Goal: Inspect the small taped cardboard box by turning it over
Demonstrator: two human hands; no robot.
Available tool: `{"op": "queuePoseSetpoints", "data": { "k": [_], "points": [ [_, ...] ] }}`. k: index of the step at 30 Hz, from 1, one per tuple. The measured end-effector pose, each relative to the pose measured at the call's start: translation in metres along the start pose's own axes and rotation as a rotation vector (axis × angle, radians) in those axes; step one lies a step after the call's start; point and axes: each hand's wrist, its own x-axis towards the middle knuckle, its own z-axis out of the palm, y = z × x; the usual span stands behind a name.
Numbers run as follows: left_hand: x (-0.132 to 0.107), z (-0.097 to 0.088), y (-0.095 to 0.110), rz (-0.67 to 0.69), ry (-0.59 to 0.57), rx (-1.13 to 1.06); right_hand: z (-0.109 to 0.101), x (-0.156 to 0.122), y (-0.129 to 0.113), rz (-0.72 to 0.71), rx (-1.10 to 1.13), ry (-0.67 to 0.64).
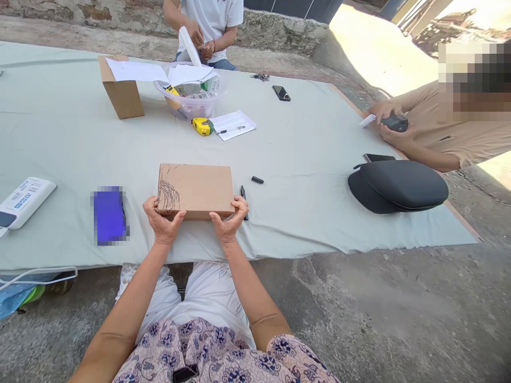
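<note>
A flat brown cardboard box (195,189) with a dark scribble on its left end lies on the pale cloth (303,175) right in front of me. My left hand (162,221) grips its near left corner, thumb on the front edge. My right hand (229,221) grips the near right corner the same way. A black pen (244,199) lies just right of the box, and its cap (257,180) sits a little farther right.
A black cap (399,185) and a phone (378,157) lie at right, by a person holding a dark device (395,123). At the back stand a brown box (122,88), a clear bowl (191,98), a yellow tape measure (203,126), papers (233,124), another phone (281,93). A white device (24,201) lies at left.
</note>
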Motion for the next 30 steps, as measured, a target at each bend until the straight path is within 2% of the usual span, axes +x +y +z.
{"op": "queuePoseSetpoints", "data": {
  "k": [9, 16, 23, 27, 30],
  "points": [
    [0.0, -0.002, 0.001, -0.028, -0.032, 0.046, -0.001, 0.0, -0.001, 0.072, 0.089, -0.005],
    [0.001, -0.002, 0.0, -0.205, -0.088, -0.07, 0.0, 0.005, -0.002, 0.24, 0.173, -0.022],
    [0.002, 0.002, 0.002, -0.321, -0.098, -0.044, 0.002, 0.001, 0.005, 0.392, 0.018, -0.14],
    [0.004, 0.003, 0.002, -0.413, -0.104, 0.023, 0.004, -0.002, 0.009, 0.369, -0.032, -0.218],
    [0.005, 0.002, 0.0, -0.417, -0.111, 0.071, 0.005, -0.004, 0.011, 0.337, -0.07, -0.244]
  ]
}}
